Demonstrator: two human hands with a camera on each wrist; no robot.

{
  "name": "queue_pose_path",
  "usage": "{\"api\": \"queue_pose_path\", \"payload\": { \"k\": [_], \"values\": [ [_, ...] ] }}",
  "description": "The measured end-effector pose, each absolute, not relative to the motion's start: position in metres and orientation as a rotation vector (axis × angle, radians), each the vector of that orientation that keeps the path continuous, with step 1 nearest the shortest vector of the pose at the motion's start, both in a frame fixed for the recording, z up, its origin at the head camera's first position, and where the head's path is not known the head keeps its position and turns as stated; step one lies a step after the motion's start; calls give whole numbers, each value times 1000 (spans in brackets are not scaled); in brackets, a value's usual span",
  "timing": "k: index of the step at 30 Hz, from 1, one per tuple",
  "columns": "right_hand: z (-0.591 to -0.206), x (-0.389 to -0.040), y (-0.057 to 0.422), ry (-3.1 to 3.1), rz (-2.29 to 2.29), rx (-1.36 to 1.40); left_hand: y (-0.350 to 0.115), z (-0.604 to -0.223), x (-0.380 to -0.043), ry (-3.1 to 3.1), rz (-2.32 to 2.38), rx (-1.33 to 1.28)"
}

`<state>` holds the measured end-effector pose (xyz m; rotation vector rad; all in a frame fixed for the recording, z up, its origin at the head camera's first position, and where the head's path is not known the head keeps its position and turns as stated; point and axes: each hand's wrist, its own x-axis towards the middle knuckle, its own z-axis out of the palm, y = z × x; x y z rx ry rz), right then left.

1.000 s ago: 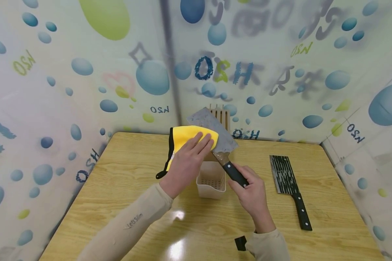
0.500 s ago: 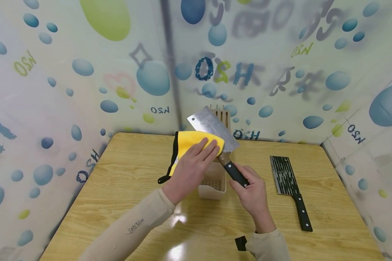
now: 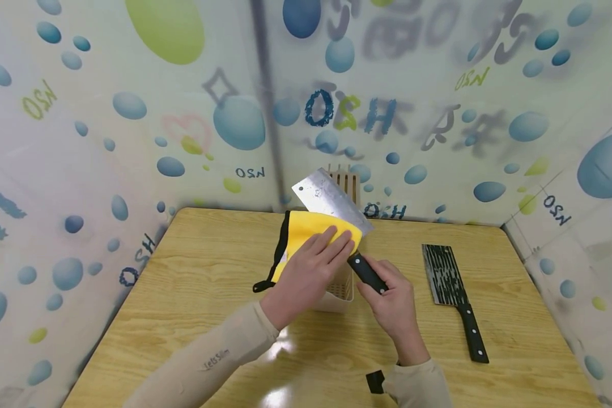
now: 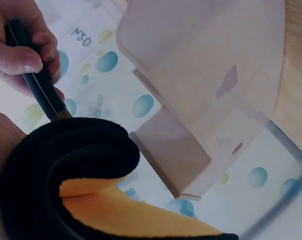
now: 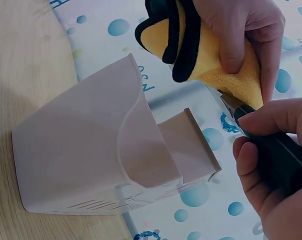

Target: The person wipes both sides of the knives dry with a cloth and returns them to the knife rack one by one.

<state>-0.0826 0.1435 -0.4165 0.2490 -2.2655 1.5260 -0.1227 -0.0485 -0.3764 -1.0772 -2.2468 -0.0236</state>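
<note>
In the head view my right hand (image 3: 391, 300) grips the black handle of a cleaver (image 3: 331, 195), its blade raised up and to the left. My left hand (image 3: 308, 269) holds a yellow cloth (image 3: 306, 226) with black edging against the blade, fingertips by the handle end. The right wrist view shows that thumb and fingers pinching the cloth (image 5: 221, 70) around the metal near the handle. Folded cloth (image 4: 101, 205) fills the lower left of the left wrist view. Part of the blade is hidden beneath it.
A pale slotted knife holder (image 3: 331, 303) stands on the wooden table (image 3: 209, 255) below the hands, partly covered by them. A second cleaver (image 3: 445, 277) with a black-streaked blade lies at the right. Patterned walls rise behind and at both sides.
My left hand and the cloth have slid down and right along the blade to the handle end, uncovering more of the blade's far part. The right hand stays nearly still.
</note>
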Motion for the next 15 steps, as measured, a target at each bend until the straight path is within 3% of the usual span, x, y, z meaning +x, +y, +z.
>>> {"api": "queue_pose_path", "payload": {
  "k": [15],
  "values": [
    [-418,-83,146,-2250,1524,237,-44,-379,-112,-2232,-26,-1161]
  ]
}}
